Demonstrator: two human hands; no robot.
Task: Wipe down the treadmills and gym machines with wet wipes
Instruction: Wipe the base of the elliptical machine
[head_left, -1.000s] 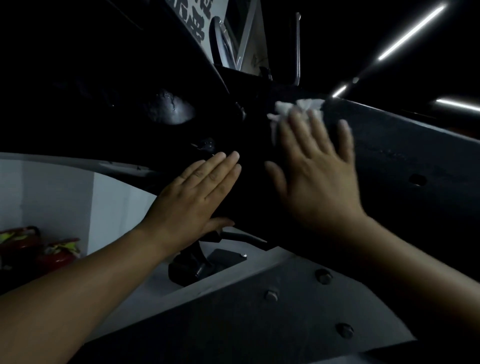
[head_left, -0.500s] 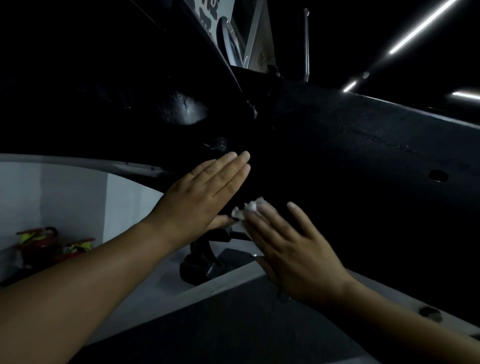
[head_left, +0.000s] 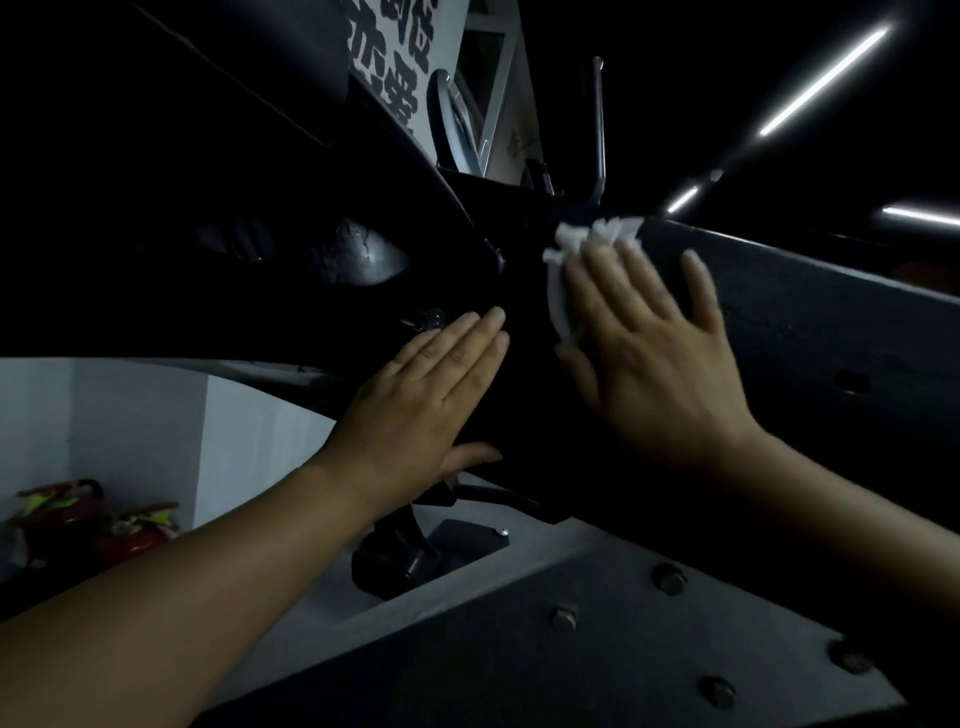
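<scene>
So the big thing here is the matte black slanted machine panel (head_left: 789, 332), filling most of the right and far side of the view. It looks rigid and fixed, so I reckon it takes a firm press without budging. The surface seems a bit grainy, so a wipe will probably drag rather than slide. Below it, nearer, is the grey metal frame (head_left: 519, 649) with a row of round bolt heads (head_left: 667, 578). Off on the left by the wall sit two red fire extinguishers (head_left: 98, 525), well apart from the work.

The left hand (head_left: 415, 410) lies flat on the dark panel, fingers straight and together, its grip released and holding nothing. It's bracing, I'd guess. The right hand (head_left: 654, 358) is just to its right, fingers spread flat, grip also released, pressing the crumpled white wet wipe (head_left: 571, 239) against the panel near its upper edge. The wipe pokes out past the fingertips.

It's soft, light, limp and damp, so it'll likely bunch up. Best taken under the flat fingers, spread wide, not pinched at a corner.
</scene>
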